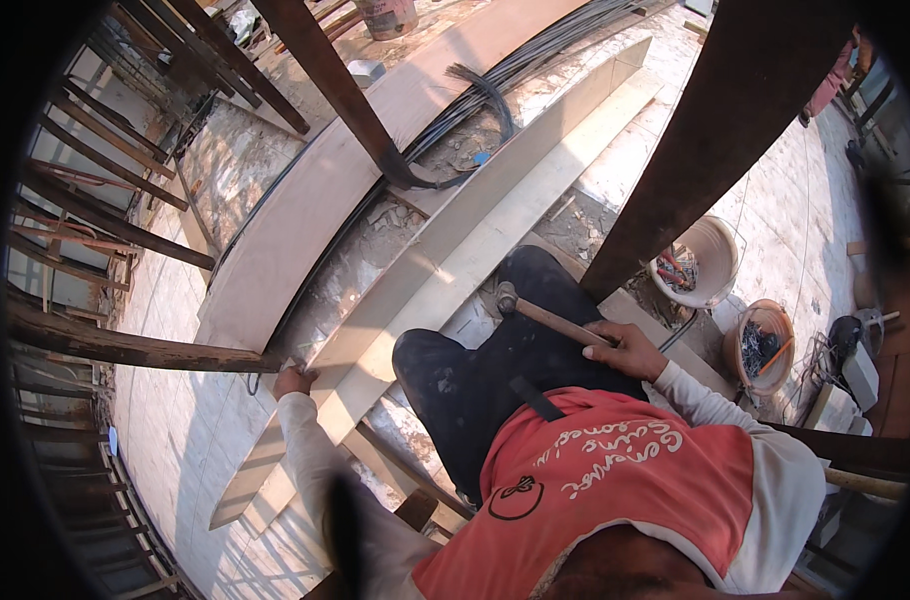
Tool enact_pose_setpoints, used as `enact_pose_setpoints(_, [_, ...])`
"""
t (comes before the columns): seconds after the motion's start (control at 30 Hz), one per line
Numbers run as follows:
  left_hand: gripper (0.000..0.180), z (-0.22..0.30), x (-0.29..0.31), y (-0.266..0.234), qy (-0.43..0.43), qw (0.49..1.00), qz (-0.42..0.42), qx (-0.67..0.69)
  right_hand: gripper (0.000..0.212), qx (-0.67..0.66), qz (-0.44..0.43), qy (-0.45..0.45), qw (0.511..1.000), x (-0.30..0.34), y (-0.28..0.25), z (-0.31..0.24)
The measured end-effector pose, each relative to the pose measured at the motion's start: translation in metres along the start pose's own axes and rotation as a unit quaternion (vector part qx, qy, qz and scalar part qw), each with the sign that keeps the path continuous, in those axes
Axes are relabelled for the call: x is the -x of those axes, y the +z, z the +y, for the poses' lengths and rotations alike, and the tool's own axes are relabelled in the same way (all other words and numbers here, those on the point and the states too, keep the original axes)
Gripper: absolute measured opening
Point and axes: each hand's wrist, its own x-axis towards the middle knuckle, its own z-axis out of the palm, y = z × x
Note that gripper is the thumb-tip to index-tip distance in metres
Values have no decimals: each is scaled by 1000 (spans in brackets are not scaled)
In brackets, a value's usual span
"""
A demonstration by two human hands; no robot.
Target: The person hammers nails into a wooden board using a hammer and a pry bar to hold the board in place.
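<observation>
My right hand (pixel 630 350) is closed around the wooden handle of a hammer (pixel 553 318). The hammer lies across my thighs in dark trousers, its metal head pointing left, above my knees. To the left, my left hand (pixel 295 381) grips the upper edge of a long pale wooden plank (pixel 465 232) standing on edge. Against it a second pale plank (pixel 520 212) lies flatter, so the two form an L-shaped trough. They run diagonally from lower left to upper right, in front of my knees. The left fingertips are partly hidden by the plank.
Dark posts (pixel 690 150) rise around me, one close on the right. A wide plywood sheet (pixel 305 220) and bundled steel rods (pixel 565 40) lie beyond the planks. At right are a bucket (pixel 720 285) and a smaller tub (pixel 734 350) holding nails. Another person stands far right.
</observation>
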Motion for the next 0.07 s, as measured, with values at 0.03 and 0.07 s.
enact_pose_setpoints(0.03, [51,-6,0,0,13,1000,-18,-7,49,32,7,-34,999,1,-1,-1])
enact_pose_setpoints(0.07, [54,-12,2,-1,24,999,-36,-12,51,46,-13,-29,998,1,-2,-2])
